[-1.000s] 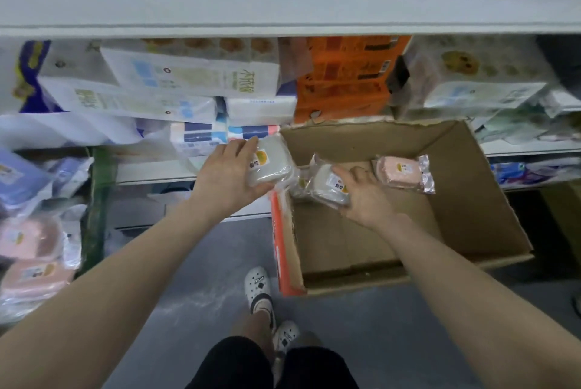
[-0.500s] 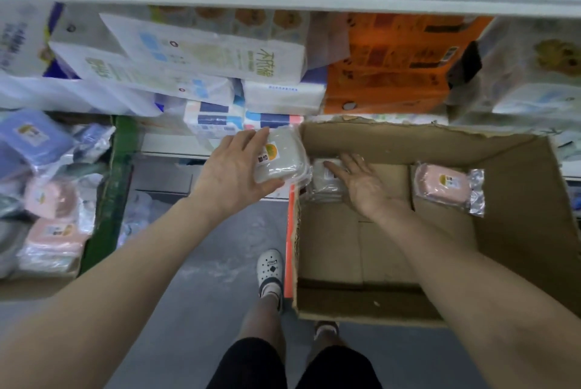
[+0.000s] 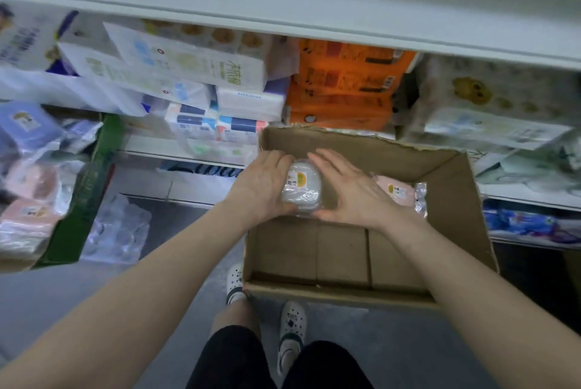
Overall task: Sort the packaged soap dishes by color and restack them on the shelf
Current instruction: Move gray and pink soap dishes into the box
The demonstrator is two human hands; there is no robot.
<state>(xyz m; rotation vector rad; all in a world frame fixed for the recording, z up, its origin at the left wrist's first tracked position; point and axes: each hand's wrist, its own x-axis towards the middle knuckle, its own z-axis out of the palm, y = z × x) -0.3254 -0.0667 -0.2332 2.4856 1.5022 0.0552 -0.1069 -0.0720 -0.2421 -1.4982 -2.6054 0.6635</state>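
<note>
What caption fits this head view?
Both hands hold white soap dishes over a box.

Single head-worn wide-angle view, looking steeply down and forward, close over cardboard box (image 3: 471, 206), facing shelves (image 3: 283, 14)

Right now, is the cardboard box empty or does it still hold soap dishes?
Not empty. A pink packaged soap dish lies in the cardboard box, and both hands hold white packaged ones over its floor.
</note>
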